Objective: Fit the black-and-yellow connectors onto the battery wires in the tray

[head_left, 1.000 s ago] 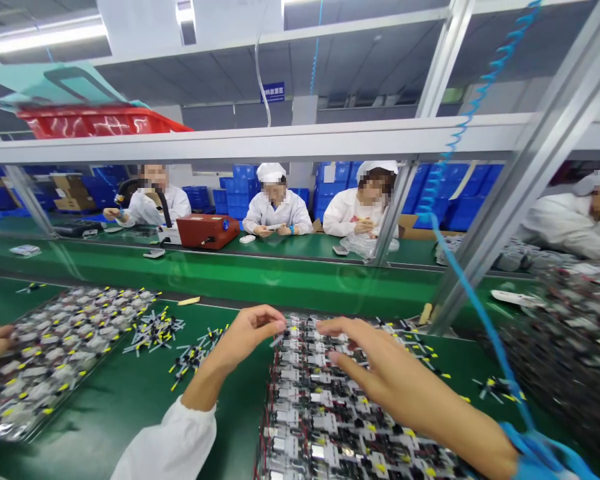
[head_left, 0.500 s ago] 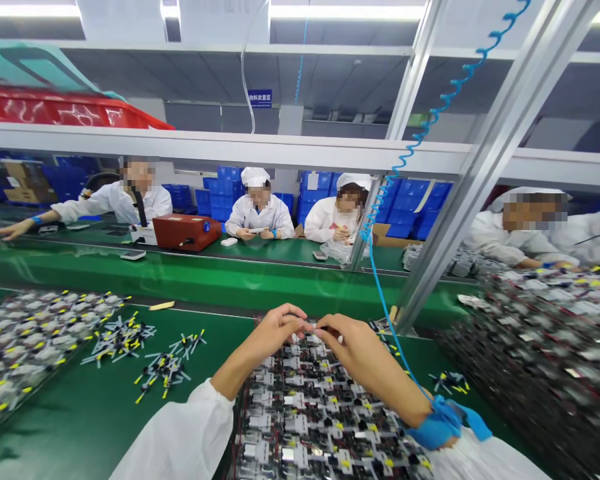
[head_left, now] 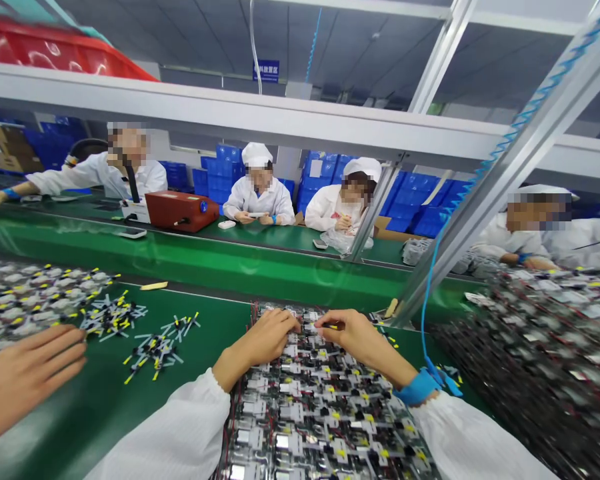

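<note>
A clear plastic tray [head_left: 293, 387] packed with rows of small electronic assemblies lies in front of me; white parts, black pieces, yellow tips and red wires show. Over its far end my left hand [head_left: 270, 335] is closed, its fingers bent down, and whatever they grip is hidden. Just to the right, my right hand [head_left: 350, 333] makes a pinch at the far rows, with thumb and forefinger close together. What sits in that pinch is too small to name. A blue wrist strap [head_left: 419, 387] circles my right wrist, its coiled cord rising to the frame post.
Another person's hand [head_left: 35, 380] reaches in from the left. Loose parts with yellow tips [head_left: 155, 350] lie on the green table [head_left: 145, 413]. A filled tray [head_left: 25, 300] is at left, stacked trays [head_left: 540, 373] at right. A metal post [head_left: 485, 193] stands front right.
My hands have moved slightly apart, the left one lower onto the tray. Another person's hand has appeared at the left. The head view has shifted and tilted somewhat.
</note>
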`<state>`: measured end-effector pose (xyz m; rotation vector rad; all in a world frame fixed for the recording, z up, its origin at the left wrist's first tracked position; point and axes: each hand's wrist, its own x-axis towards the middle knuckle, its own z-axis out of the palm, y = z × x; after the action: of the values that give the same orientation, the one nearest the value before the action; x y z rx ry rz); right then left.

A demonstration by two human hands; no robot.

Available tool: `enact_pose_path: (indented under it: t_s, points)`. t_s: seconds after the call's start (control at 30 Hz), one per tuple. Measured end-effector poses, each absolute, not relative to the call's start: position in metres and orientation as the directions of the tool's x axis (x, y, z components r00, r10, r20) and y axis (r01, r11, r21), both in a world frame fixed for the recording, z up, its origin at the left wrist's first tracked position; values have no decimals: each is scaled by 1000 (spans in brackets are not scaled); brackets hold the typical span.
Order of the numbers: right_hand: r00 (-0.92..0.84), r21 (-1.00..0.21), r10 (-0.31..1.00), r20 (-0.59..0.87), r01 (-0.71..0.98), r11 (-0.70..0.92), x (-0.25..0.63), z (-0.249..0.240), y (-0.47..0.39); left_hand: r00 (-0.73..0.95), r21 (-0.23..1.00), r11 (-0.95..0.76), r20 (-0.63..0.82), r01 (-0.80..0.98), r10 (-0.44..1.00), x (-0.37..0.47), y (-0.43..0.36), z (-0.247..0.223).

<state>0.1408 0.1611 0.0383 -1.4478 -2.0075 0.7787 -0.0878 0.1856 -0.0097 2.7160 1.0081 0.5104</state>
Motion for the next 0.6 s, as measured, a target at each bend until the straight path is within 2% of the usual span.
enact_pose_path:
  t_s: [0.13, 0.33, 0.4, 0.6]
  points:
    - [-272, -694, 957, 104, 669, 266, 134, 35, 167, 736, 286, -765, 225, 577, 639, -89, 188, -10]
    - [-221, -688, 972, 79, 694, 214, 129, 28, 173, 755, 132, -788, 231, 601, 614, -84, 187, -8]
    - [-220, -693, 972, 80, 689, 213, 129, 24, 174, 736, 158, -779, 258, 607, 626, -83, 185, -7]
    - [-271, -708, 960, 75, 664, 243, 125, 13, 178, 701, 347, -777, 341, 525, 626, -90, 182, -7]
